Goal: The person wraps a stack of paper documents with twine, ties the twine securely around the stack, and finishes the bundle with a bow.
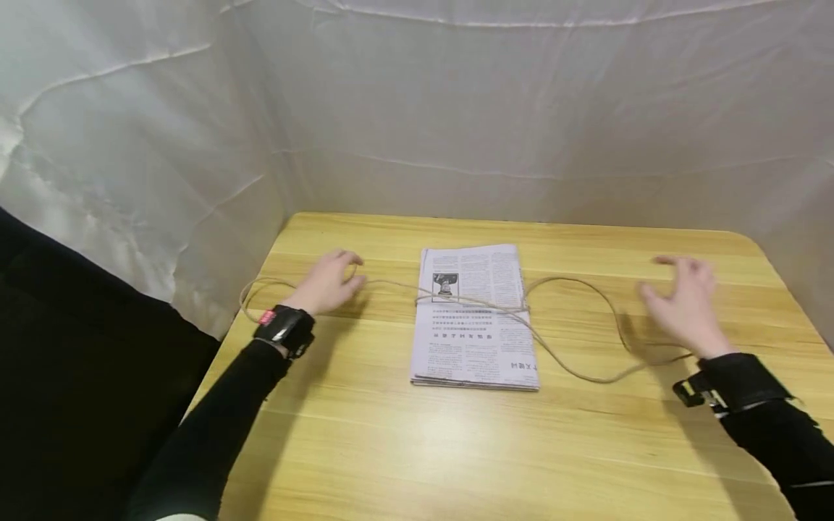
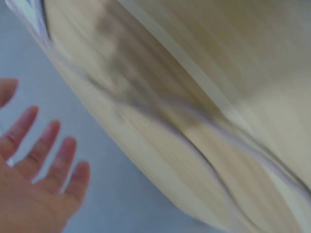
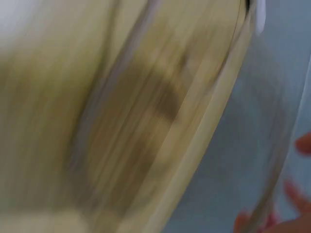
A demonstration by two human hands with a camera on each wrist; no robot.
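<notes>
A folded stack of newspaper [image 1: 474, 318] lies mid-table with a tan string [image 1: 573, 282] tied across its middle. One end of the string trails left in a loop, the other curls right and toward the front. My left hand [image 1: 329, 281] hovers over the left strand, fingers relaxed and holding nothing; the left wrist view shows that left hand [image 2: 36, 179] with spread fingers. My right hand [image 1: 680, 302] is lifted above the right loop, fingers spread, holding nothing. In the blurred right wrist view only the fingertips [image 3: 301, 191] show.
The wooden table [image 1: 391, 449] is enclosed by white cloth walls [image 1: 495, 108] at the back and left. A dark area [image 1: 78, 376] lies beyond the table's left edge. Both wrists wear black straps with cameras.
</notes>
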